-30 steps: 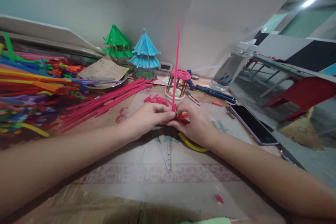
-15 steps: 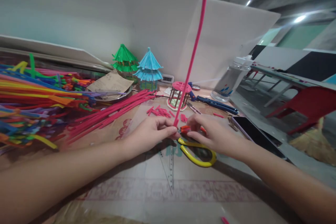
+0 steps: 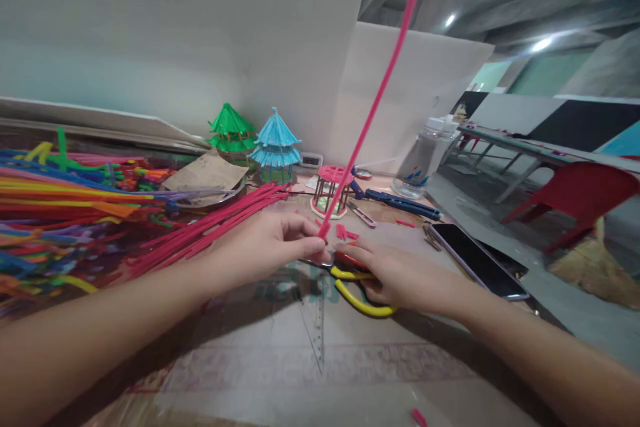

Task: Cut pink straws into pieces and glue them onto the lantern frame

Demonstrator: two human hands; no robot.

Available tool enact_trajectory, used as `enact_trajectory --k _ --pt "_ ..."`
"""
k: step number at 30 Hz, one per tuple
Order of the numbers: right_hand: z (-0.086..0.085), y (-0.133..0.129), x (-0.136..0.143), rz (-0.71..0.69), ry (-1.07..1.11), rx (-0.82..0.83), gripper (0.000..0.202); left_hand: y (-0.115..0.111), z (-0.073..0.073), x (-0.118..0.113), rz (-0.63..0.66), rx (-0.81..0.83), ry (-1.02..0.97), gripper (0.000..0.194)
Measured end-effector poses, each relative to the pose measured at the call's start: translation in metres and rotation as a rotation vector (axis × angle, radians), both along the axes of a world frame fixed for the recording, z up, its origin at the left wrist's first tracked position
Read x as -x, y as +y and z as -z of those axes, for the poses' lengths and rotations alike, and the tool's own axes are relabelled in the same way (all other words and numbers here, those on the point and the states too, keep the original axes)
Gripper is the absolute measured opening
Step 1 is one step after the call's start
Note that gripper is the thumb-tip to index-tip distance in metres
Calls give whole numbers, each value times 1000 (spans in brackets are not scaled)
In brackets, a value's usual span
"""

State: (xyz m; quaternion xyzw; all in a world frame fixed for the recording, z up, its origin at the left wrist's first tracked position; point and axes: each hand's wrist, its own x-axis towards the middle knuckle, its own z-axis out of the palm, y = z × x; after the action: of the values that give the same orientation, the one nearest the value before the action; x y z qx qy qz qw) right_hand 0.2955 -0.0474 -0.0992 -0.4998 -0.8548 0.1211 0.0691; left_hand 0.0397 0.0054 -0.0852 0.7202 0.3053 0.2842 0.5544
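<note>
A left hand (image 3: pixel 267 243) pinches one pink stem (image 3: pixel 368 121) by its lower end, apparently to leave the length above free as it leans right over the worktop's middle. The right hand (image 3: pixel 415 277) lies over one pair of yellow-handled scissors (image 3: pixel 367 309), seemingly to have the handles within reach; whether its fingers are closed on them cannot be told. One clear ruler (image 3: pixel 321 330) lies on the near side. Beyond the hands are short pink pieces (image 3: pixel 341 232), overlapping past counting, and one pink-topped frame (image 3: pixel 336 175), upright, likely for stability. Far left stand two tiered models, one green (image 3: pixel 231 130), one blue (image 3: pixel 275 140); a pink bundle (image 3: pixel 240 213), too dense to count, lies nearer. At right: one phone (image 3: pixel 473 257), one bottle (image 3: pixel 415 167).
</note>
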Motion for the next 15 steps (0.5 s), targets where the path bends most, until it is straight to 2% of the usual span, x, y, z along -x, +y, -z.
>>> enact_trajectory --k 2,4,8,12,15 --pt "8 3 0 94 72 56 78 2 -14 8 -24 -20 6 19" --pt "13 7 0 183 260 101 76 4 -27 16 -10 -14 10 20" --pt "12 16 -4 174 695 125 60 10 -44 28 1 -91 6 20" --pt "-1 13 -13 156 664 130 48 13 -50 33 -6 -91 -24 20" --pt "-8 7 -14 27 586 130 51 15 -50 33 -15 -83 -25 20"
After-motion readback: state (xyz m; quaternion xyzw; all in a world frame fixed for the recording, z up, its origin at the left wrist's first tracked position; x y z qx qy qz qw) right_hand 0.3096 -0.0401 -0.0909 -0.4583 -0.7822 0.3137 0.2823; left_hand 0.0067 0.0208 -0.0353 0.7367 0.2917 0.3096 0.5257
